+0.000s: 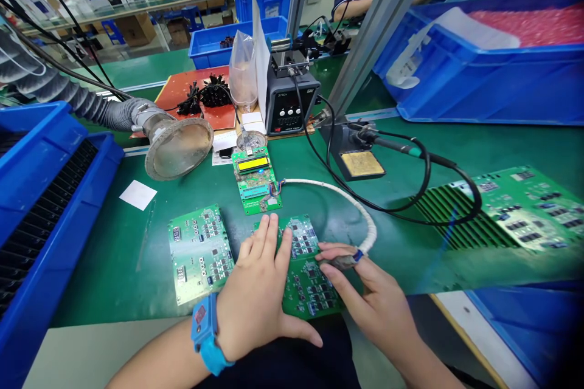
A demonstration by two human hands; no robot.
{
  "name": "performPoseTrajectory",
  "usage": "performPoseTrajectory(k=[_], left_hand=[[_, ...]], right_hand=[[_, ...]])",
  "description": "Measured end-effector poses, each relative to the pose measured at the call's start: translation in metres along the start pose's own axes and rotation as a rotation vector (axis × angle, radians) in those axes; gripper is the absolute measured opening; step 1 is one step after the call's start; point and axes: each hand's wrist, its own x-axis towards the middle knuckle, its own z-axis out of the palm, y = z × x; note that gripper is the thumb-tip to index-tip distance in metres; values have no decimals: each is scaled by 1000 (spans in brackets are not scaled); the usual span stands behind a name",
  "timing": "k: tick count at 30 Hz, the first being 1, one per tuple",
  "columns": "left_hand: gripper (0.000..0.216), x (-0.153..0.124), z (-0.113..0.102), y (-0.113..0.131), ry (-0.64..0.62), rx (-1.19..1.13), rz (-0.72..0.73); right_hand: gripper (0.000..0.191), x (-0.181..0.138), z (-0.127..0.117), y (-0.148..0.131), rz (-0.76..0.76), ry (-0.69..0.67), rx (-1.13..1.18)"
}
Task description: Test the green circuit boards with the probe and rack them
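My left hand (pixel 260 279), with a blue wrist strap (pixel 205 334) on the wrist, lies spread over the left part of a green circuit board (pixel 308 285) at the table's front edge. Between the fingers of my right hand (pixel 374 292) is a grey probe connector (pixel 342 261), held against the board's right side; its tip is hidden by the fingers. A white-wrapped cable (pixel 360 209) runs from it to a small tester board (pixel 254 185) with a lit yellow display. Left of my left hand lies another circuit board (pixel 201 249) with two digit displays.
A soldering station (pixel 292 106) and iron stand (pixel 360 161) stand behind, with a looping black cord. Stacked boards (pixel 520 209) lie right. Blue bins (pixel 493 82) flank the table; a fume hose (pixel 177 146) hangs left. Across the table is a person's arm (pixel 360 9).
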Motion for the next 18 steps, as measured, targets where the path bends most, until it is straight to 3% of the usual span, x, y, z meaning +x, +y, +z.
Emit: performPoseTrajectory(k=[7, 18], left_hand=[[131, 7, -17, 8, -155, 7, -90], [127, 2, -4, 1, 1, 12, -52]], right_hand=[[9, 2, 0, 2, -40, -13, -19], [8, 2, 1, 0, -44, 11, -11]])
